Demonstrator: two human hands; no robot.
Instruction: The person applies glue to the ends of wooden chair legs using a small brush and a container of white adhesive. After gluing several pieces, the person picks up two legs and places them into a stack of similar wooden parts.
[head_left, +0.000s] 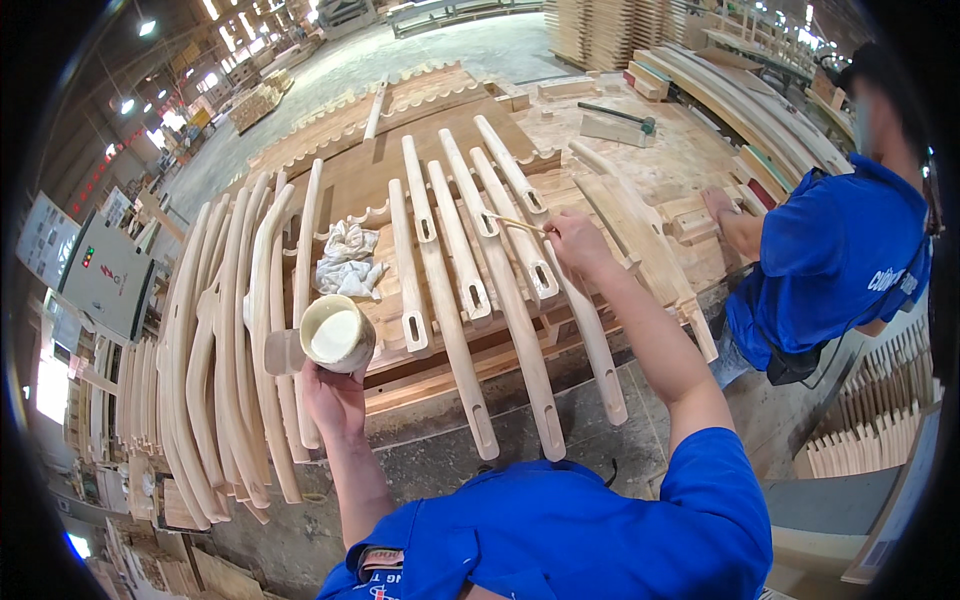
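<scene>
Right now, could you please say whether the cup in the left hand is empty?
Not empty: the cup shows white contents inside its rim; I cannot tell how deep.

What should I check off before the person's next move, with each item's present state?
1. Left grip holding the round cream-coloured cup: ok.
2. Opaque white liquid present in the cup: ok.
3. Right grip holding the thin tan wooden stick: ok.
4. Stick's far end touching the long pale wooden rail beside its oblong slot: cannot tell.
5. Crumpled white cloth apart from both grips: ok.
6. Blue-sleeved co-worker's forearm apart from the right grip: ok.
</scene>
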